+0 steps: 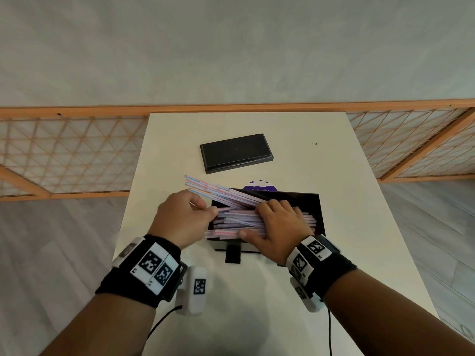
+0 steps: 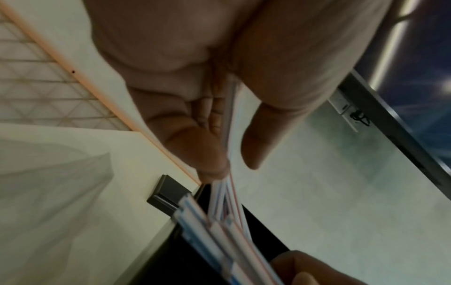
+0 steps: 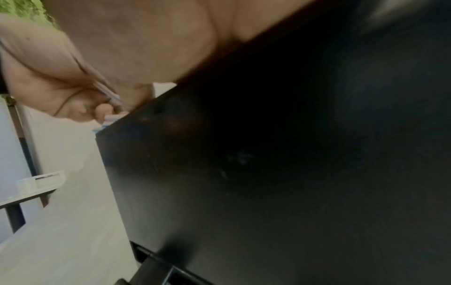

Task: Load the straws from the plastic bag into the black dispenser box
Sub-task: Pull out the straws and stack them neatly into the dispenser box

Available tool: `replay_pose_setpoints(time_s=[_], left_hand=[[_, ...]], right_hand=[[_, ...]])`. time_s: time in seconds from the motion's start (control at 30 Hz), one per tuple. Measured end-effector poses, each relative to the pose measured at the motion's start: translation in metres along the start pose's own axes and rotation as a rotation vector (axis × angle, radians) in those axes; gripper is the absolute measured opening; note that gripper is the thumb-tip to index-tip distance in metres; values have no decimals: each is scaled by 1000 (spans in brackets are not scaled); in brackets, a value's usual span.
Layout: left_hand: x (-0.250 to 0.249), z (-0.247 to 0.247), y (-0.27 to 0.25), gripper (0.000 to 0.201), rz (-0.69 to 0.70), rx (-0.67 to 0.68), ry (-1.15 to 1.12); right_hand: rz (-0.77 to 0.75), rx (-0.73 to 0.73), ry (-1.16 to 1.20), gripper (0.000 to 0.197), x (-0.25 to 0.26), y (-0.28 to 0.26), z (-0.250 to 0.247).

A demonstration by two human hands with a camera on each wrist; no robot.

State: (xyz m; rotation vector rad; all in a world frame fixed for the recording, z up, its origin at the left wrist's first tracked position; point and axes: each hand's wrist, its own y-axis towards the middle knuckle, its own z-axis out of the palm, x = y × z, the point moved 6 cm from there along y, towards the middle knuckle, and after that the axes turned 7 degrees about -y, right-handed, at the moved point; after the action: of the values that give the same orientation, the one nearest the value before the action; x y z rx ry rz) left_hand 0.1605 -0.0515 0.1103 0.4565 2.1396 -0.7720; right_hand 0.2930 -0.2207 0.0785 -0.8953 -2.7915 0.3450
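Observation:
The black dispenser box (image 1: 312, 205) stands open-topped in the middle of the white table (image 1: 334, 170); its dark front wall (image 3: 268, 173) fills the right wrist view. A layer of pink-and-blue striped straws (image 1: 239, 220) lies lengthwise inside it. Another bunch of straws (image 1: 226, 195) slants up out of the box over its left rim. My left hand (image 1: 205, 213) is at the box's left end and pinches straw ends (image 2: 219, 227) between thumb and fingers (image 2: 212, 169). My right hand (image 1: 259, 219) lies over the straws in the box, fingers curled over them and thumb against their near side.
The box's flat black lid (image 1: 236, 152) lies further back on the table. A purple-and-white label (image 1: 261, 186) shows just behind the box. A black dispensing knob (image 1: 233, 254) juts from the box's front. A wooden lattice screen (image 1: 72, 155) lies on the floor beyond the table.

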Motion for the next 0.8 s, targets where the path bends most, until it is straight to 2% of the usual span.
replay_pose_setpoints(time_s=[0.07,0.23,0.37,0.5,0.67,0.8], left_hand=[[-5,-3,0,16,62,-7,18],[-29,-25,-12,19,167,-31,86],[-55,-47,-26,17,195,-17,204],[-74,-70,-36,16,204,-24,214],[-82,-69,-40,17,216,68,141],[-71,-48,-37,16,200,169,170]], right_hand=[[-4,23,2,80,-1,1,5],[-15,51,15,79,-2,3,7],[26,33,163,59,-5,5,2],[47,29,235,61,-9,6,4],[40,25,263,58,-9,8,3],[10,-61,281,48,-6,4,-8]])
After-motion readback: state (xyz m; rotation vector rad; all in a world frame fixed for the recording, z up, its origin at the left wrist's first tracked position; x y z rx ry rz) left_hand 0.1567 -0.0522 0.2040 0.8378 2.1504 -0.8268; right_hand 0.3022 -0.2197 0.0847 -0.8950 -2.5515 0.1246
